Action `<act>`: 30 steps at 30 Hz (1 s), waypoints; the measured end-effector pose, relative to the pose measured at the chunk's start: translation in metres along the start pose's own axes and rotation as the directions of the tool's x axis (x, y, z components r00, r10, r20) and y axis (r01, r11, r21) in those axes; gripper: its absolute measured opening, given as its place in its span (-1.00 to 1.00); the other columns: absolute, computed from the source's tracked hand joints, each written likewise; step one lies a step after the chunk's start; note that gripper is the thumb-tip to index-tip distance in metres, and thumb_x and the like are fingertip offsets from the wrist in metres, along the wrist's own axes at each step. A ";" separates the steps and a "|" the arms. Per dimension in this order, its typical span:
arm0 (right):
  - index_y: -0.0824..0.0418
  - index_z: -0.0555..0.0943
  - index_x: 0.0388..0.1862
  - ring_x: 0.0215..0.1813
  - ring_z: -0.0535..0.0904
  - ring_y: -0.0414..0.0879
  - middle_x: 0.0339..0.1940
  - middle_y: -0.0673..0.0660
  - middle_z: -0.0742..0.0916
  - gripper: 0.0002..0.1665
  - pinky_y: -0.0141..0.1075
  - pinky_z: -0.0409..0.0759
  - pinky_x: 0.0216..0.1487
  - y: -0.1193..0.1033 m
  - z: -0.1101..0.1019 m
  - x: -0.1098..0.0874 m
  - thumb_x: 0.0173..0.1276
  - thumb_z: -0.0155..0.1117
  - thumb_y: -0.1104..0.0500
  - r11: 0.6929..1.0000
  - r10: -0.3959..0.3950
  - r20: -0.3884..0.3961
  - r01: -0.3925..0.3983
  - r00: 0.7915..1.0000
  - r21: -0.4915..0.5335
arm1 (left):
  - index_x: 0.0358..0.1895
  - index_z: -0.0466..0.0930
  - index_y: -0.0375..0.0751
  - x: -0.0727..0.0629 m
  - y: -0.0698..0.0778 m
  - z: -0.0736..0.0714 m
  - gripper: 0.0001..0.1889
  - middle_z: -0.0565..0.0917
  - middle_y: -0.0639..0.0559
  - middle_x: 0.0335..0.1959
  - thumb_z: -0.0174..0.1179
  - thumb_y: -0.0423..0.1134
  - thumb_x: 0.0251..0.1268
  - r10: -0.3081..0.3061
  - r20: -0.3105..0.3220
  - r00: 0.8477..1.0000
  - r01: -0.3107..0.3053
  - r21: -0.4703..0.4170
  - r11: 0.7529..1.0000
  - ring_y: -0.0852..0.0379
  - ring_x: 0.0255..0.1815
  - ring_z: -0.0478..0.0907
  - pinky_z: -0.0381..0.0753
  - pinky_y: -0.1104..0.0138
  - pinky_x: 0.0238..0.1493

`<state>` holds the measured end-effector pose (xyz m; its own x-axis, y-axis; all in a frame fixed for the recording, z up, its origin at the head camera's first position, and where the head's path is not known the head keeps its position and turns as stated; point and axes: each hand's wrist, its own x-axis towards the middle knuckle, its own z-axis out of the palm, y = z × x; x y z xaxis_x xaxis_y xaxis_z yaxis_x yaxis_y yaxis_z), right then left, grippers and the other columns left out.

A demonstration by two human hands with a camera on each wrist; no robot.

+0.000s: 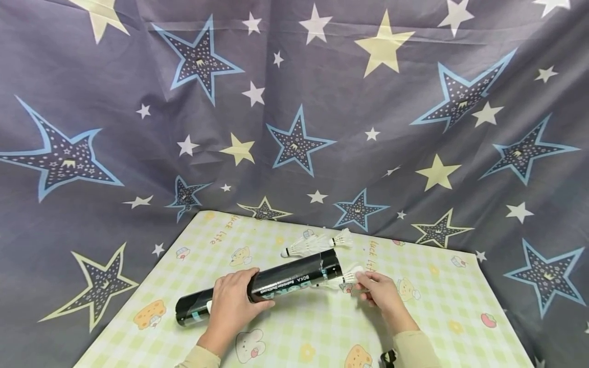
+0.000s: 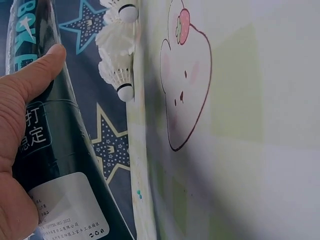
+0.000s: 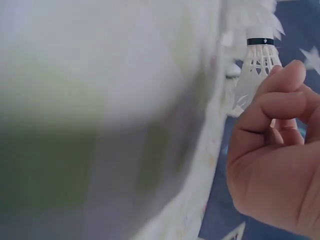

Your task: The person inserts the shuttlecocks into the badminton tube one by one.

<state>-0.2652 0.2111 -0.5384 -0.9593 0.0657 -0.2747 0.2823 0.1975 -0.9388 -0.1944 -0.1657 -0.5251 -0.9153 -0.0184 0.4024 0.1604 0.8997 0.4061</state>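
A black shuttlecock tube (image 1: 294,276) lies slantwise above the table, its right end higher than its left. My left hand (image 1: 234,301) grips it around the middle, and the thumb lies along its side in the left wrist view, above a white printed label (image 2: 70,205). Just off the tube's right end, my right hand (image 1: 382,294) pinches a white shuttlecock (image 1: 350,274) by its skirt. The right wrist view shows that shuttlecock's black band (image 3: 260,41) pointing away from the fingers. Whether its tip is inside the tube I cannot tell.
Behind the tube, white shuttlecocks (image 1: 306,246) lie on the table, with another shuttlecock (image 1: 341,238) to their right. The table wears a green-checked cloth (image 1: 437,306) with cartoon prints. A grey curtain with stars (image 1: 299,76) hangs along the table's far edge.
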 end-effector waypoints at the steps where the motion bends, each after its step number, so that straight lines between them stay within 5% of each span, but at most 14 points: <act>1: 0.26 0.71 0.15 -0.54 0.60 -0.26 -0.40 -0.04 0.81 -0.52 -0.41 0.47 -0.51 -0.002 -0.006 -0.004 0.55 0.38 -0.11 1.000 0.000 -0.012 0.000 1.000 0.029 | 0.34 0.66 -0.02 0.000 0.000 0.000 -0.02 0.77 -0.08 0.24 0.75 0.28 -0.30 0.003 0.000 1.000 -0.003 -0.001 1.000 -0.20 0.24 0.66 0.49 -0.13 0.29; 8: 0.00 0.78 -0.16 -0.58 0.54 -0.31 -0.48 -0.15 0.76 -0.80 -0.50 0.45 -0.60 -0.021 -0.038 -0.045 0.57 0.36 -0.06 0.947 -0.006 -0.067 0.027 0.998 0.319 | 0.31 0.68 -0.01 -0.003 0.002 0.002 -0.04 0.78 -0.08 0.21 0.76 0.26 -0.31 0.019 0.013 1.000 -0.019 -0.003 1.000 -0.20 0.23 0.66 0.49 -0.14 0.29; 13: -0.11 0.81 -0.24 -0.59 0.54 -0.31 -0.47 -0.14 0.76 -0.77 -0.52 0.45 -0.60 -0.027 -0.033 -0.072 0.64 0.28 0.00 0.917 -0.092 -0.040 0.101 0.995 0.386 | 0.30 0.68 0.03 -0.003 0.005 0.006 -0.06 0.78 -0.01 0.20 0.75 0.27 -0.30 0.041 0.049 0.998 -0.041 0.000 0.999 -0.13 0.25 0.66 0.49 -0.14 0.31; 17: 0.01 0.80 -0.22 -0.60 0.53 -0.28 -0.47 -0.11 0.76 -0.77 -0.50 0.42 -0.59 -0.029 -0.015 -0.084 0.64 0.28 0.05 0.923 -0.137 -0.029 0.139 0.990 0.358 | 0.30 0.69 0.04 -0.004 0.009 0.008 -0.06 0.79 0.02 0.20 0.75 0.28 -0.32 0.061 0.053 0.997 -0.061 -0.005 0.998 -0.10 0.24 0.67 0.49 -0.12 0.31; 22: 0.19 0.79 -0.11 -0.62 0.55 -0.23 -0.47 -0.08 0.76 -0.73 -0.43 0.43 -0.57 -0.032 0.005 -0.092 0.58 0.35 0.00 0.961 -0.100 0.011 0.094 0.995 0.259 | 0.28 0.70 0.05 -0.006 0.011 0.008 -0.06 0.80 0.06 0.17 0.76 0.29 -0.35 0.088 0.055 0.995 -0.088 0.007 0.996 -0.03 0.20 0.69 0.51 -0.06 0.29; 30: 0.23 0.77 0.03 -0.63 0.55 -0.23 -0.49 -0.07 0.75 -0.65 -0.41 0.43 -0.56 -0.030 0.012 -0.097 0.63 0.28 -0.03 0.978 -0.119 0.136 0.092 0.984 0.188 | 0.28 0.69 0.04 -0.008 0.012 0.006 -0.05 0.80 0.06 0.17 0.76 0.30 -0.35 0.101 0.063 0.993 -0.102 0.010 0.995 -0.03 0.19 0.69 0.52 -0.03 0.27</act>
<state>-0.1810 0.1867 -0.4864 -0.9781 -0.0918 -0.1866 0.1860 0.0149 -0.9824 -0.1872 -0.1518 -0.5280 -0.9158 0.0999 0.3891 0.2491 0.9011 0.3549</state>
